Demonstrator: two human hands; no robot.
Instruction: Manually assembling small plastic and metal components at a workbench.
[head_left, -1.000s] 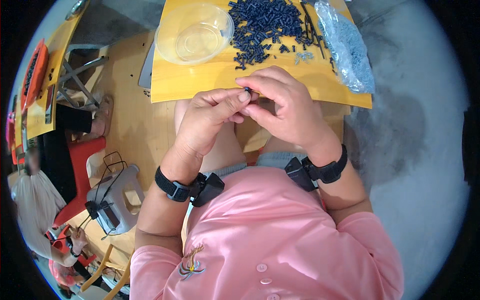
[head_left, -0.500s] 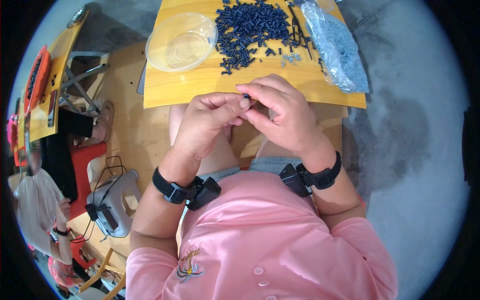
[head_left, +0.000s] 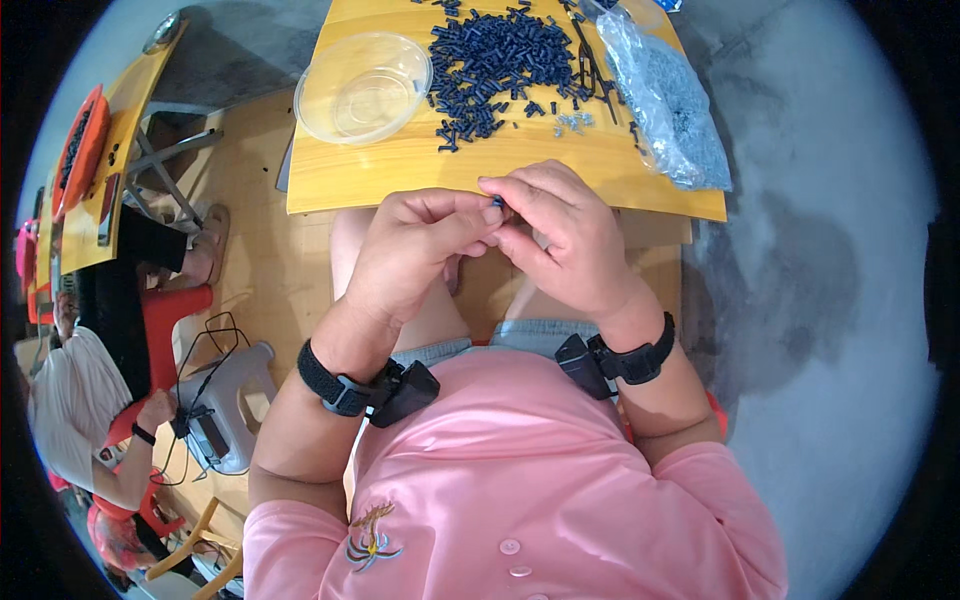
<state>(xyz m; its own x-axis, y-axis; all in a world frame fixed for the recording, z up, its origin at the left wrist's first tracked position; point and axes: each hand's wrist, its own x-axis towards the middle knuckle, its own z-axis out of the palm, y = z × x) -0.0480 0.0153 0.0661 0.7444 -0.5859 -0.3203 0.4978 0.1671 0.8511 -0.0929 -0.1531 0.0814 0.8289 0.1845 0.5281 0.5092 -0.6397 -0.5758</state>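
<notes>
By the left edge of the table (head_left: 335, 180), a bowl (head_left: 335, 75) is standing nearly unfilled; over the near edge, the left hand (head_left: 420, 232) is pinching a dark piece (head_left: 497, 201); a large pile (head_left: 500, 55) is remaining; the right hand (head_left: 565, 225) is curving close, grip unclear.

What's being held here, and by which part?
A small dark piece, pinched between thumb and forefinger of the left hand, with the right hand close beside it; which part the grip covers is unclear.

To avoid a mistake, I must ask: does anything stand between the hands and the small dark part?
Nothing visible does: the left hand pinches the part; the right hand is close beside it, touching or not I cannot tell.
</notes>
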